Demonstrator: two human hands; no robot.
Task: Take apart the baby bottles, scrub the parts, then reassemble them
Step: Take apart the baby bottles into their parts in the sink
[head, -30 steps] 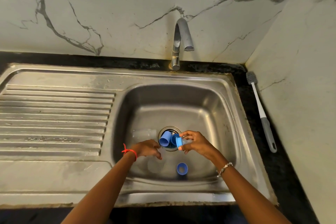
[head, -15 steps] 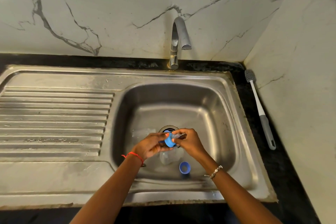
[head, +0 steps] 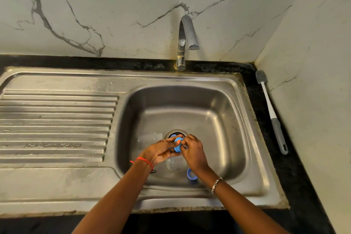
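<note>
Blue bottle ring (head: 178, 147) gripped between both hands, above sink (head: 218, 119).

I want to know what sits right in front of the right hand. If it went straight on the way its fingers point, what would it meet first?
The right hand points left, so it would first meet the blue bottle ring it already pinches, then the left hand gripping the ring's other side. Depth looks matched, though one view cannot confirm it.

Blue bottle ring (head: 178, 146); grey-veined white marble wall (head: 114, 15); steel-grey sink (head: 209, 100); grey-and-white brush (head: 270, 110); black counter (head: 275, 157)
</note>
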